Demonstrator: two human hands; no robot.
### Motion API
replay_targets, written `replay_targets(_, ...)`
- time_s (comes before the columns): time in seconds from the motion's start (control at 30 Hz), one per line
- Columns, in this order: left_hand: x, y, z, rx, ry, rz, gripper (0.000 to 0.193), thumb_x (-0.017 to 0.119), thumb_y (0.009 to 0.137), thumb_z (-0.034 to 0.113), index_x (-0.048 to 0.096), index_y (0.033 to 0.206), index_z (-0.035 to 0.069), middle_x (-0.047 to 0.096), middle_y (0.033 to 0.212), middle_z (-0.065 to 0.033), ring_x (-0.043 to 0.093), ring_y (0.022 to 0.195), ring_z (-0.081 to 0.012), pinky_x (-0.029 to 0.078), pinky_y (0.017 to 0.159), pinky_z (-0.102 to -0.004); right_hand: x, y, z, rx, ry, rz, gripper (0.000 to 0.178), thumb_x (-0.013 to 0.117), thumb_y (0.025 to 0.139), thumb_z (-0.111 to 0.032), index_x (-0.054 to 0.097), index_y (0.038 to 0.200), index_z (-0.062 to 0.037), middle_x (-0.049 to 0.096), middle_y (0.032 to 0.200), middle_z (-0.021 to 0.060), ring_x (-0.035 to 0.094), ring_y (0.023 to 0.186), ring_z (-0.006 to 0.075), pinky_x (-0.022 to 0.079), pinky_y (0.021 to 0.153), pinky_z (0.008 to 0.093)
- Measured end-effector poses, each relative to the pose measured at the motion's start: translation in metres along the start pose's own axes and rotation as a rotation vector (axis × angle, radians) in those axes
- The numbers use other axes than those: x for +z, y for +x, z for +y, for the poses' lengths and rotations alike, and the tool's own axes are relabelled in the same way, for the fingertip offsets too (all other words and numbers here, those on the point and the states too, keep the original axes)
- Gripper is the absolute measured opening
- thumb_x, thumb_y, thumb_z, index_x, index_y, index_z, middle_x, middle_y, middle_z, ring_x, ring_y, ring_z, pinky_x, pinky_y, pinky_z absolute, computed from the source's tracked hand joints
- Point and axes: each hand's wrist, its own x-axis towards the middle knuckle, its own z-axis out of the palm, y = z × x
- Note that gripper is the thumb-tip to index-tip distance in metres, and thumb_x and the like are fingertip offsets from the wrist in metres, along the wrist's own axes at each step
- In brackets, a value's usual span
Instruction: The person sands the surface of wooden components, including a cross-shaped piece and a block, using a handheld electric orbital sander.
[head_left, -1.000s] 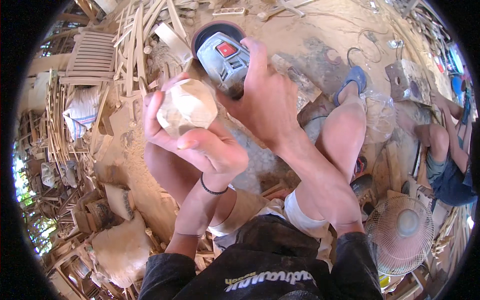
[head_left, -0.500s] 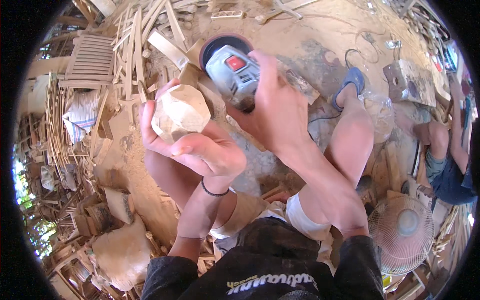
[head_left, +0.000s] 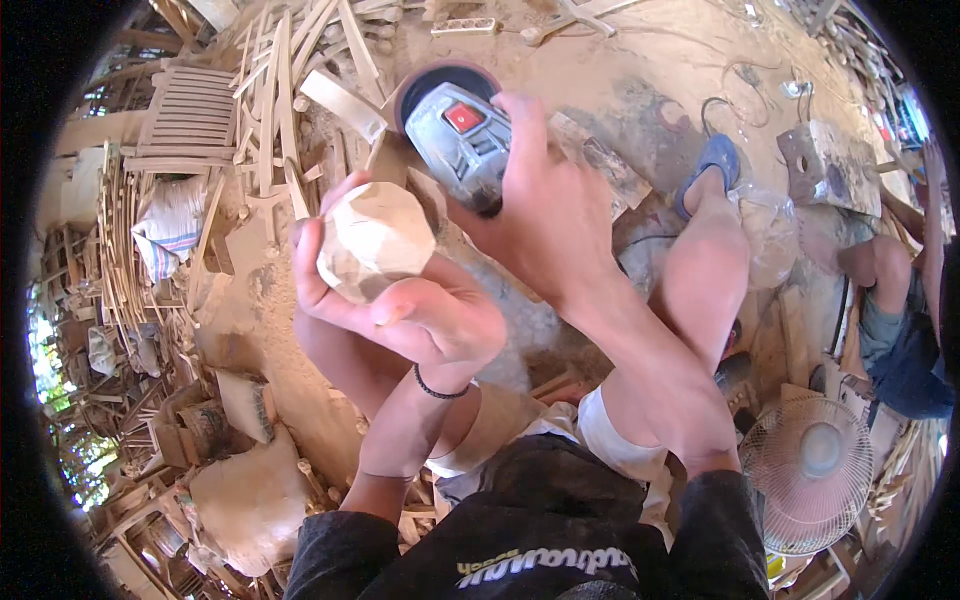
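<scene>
My left hand is wrapped round a pale, many-faceted wooden ball, with the thumb on the near side and fingers along its left. To the right, my right hand grips a grey power sander from its right side. A red switch sits on top of the tool, and its dark round disc points away from me. Ball and sander are a little apart. My right palm hides the rear of the tool.
Wooden sticks and offcuts lie far left, near a slatted wooden panel and a white sack. A fan stands near right. Another person's knee shows at the right edge. A power strip lies on the dusty floor.
My left hand has moved slightly right and nearer to me with the ball, which shows its facets turned. The sander has shifted slightly left and tilted a little.
</scene>
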Motion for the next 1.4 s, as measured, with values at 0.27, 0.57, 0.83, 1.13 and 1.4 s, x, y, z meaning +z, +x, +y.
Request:
replay_targets(0.27, -0.046, 0.014, -0.018, 0.167, 0.061, -0.006, 0.060, 0.078, 0.100, 0.053, 0.051, 0.128, 0.007, 0.046, 0.119, -0.0113, 0.057, 0.122, -0.0291, 0.049, 0.108, -0.0463, -0.030, -0.019, 0.010, 0.029, 0.072, 0.161, 0.091, 0.093, 0.082, -0.042, 0.041, 0.148, -0.0069, 0.077, 0.094, 0.0233, 0.077, 0.077, 0.0440, 0.061, 0.069, 0.0519)
replay_targets(0.57, -0.102, -0.121, -0.035, -1.440, -0.153, 0.061, 0.054, 0.083, 0.089, -0.001, 0.057, 0.136, 0.003, 0.067, 0.116, -0.0080, 0.068, 0.100, -0.0173, 0.058, 0.089, -0.0308, -0.060, -0.019, 0.024, 0.036, -0.019, 0.333, 0.085, 0.096, 0.083, -0.035, 0.046, 0.144, -0.0036, 0.075, 0.111, 0.0265, 0.078, 0.098, 0.0413, 0.061, 0.085, 0.0485)
replay_targets(0.83, -0.145, -0.263, -0.068, -1.685, 0.065, -0.540, 0.036, 0.079, 0.083, 0.005, 0.063, 0.115, 0.003, 0.066, 0.093, -0.0027, 0.065, 0.082, -0.0141, 0.056, 0.072, -0.0346, -0.053, -0.046, 0.040, 0.057, -0.007, 0.128, 0.084, 0.096, 0.085, -0.032, 0.047, 0.146, 0.0004, 0.066, 0.126, 0.0235, 0.069, 0.114, 0.0352, 0.054, 0.100, 0.0458)
replay_targets(1.13, -0.158, -0.329, -0.078, -1.376, 0.458, -0.773, 0.064, 0.095, 0.072, 0.022, 0.057, 0.116, -0.004, 0.074, 0.107, -0.0266, 0.075, 0.103, -0.0433, 0.059, 0.092, -0.0493, 0.010, -0.116, 0.104, 0.182, -0.251, -0.366, 0.085, 0.089, 0.086, -0.043, 0.042, 0.149, -0.0088, 0.076, 0.104, 0.0303, 0.076, 0.094, 0.0500, 0.059, 0.081, 0.0568)
replay_targets(1.4, -0.153, -0.321, -0.075, -1.402, 0.390, -0.797, 0.073, 0.093, 0.074, 0.020, 0.050, 0.126, -0.007, 0.072, 0.116, -0.0335, 0.073, 0.114, -0.0478, 0.058, 0.099, -0.0508, 0.074, -0.153, 0.117, 0.102, -0.340, -0.678, 0.084, 0.081, 0.090, -0.047, 0.039, 0.151, -0.0086, 0.077, 0.102, 0.0312, 0.076, 0.092, 0.0515, 0.060, 0.079, 0.0595)
